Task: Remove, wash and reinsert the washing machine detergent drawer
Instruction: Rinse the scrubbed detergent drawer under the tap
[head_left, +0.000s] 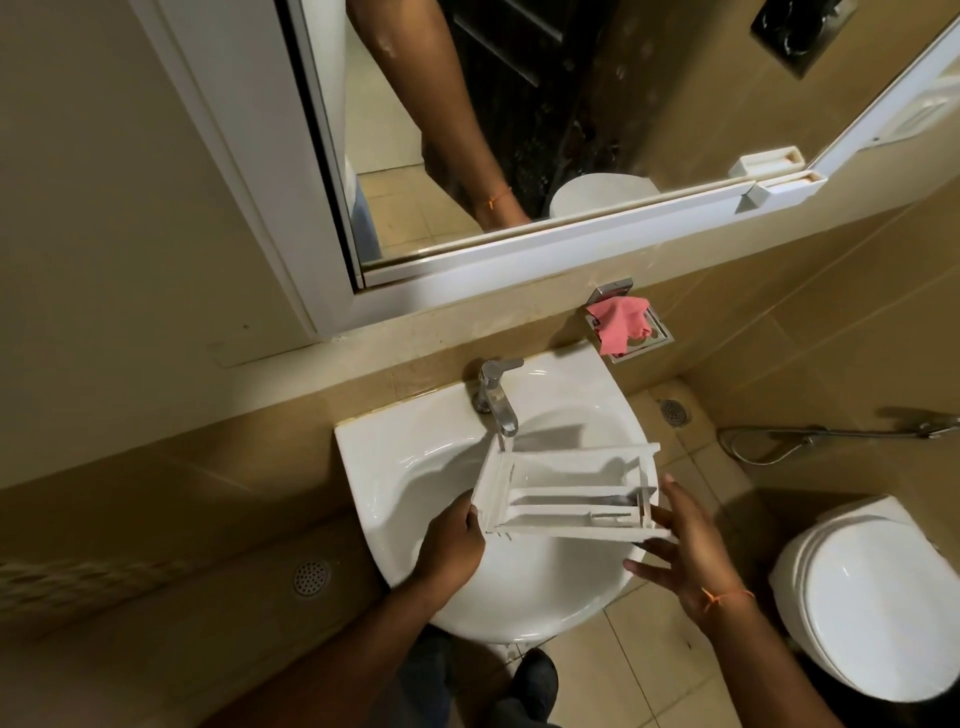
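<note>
A white plastic detergent drawer (566, 493) with several compartments hangs over the white sink basin (415, 457), right below the chrome tap (496, 395). A thin stream of water seems to fall from the spout onto the drawer's back corner. My left hand (452, 540) grips the drawer's left end, fingers curled under it. My right hand (680, 545) is at the drawer's right end with straight, spread fingers; its fingertips touch the drawer's front panel.
A pink cloth (621, 325) lies in a chrome soap holder on the wall, right of the tap. A toilet (872, 597) with its lid shut stands at the right. A mirror (519, 130) hangs above the sink. A hose sprayer (831, 434) hangs on the right wall.
</note>
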